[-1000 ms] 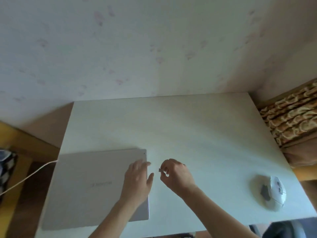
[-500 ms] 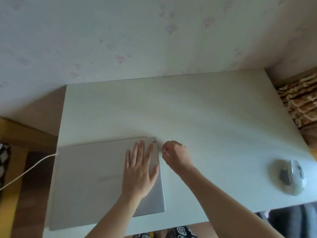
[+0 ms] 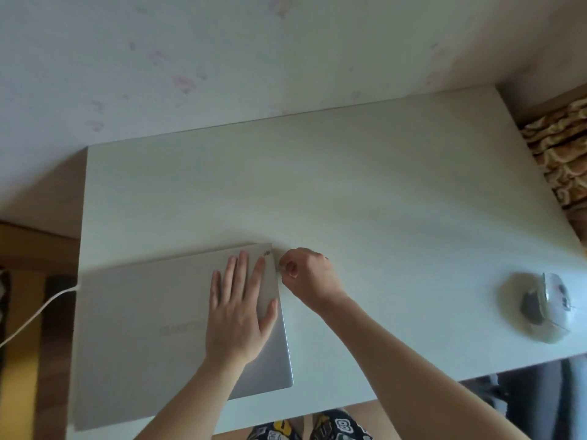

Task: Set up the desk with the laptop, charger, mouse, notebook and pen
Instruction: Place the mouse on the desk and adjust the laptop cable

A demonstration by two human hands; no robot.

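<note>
the closed laptop (image 3: 152,331) lies at the near left of the desk (image 3: 349,185), its lid down. a white cable (image 3: 35,315) runs off the left edge and meets the laptop's left side, so the charger looks plugged in, though the joint itself is too small to confirm. the left hand (image 3: 238,315) rests flat on the lid near its right edge, fingers spread, gripping nothing, probably steadying it. the right hand (image 3: 309,274) is curled just beside the laptop's right edge, fingertips pinched on something small there (likely the mouse's usb plug, but too tiny to tell). the mouse (image 3: 546,304) sits well apart at the near right of the desk. so laptop, charger and mouse seem placed; no notebook or pen is in view, and the lid is not yet opened.
</note>
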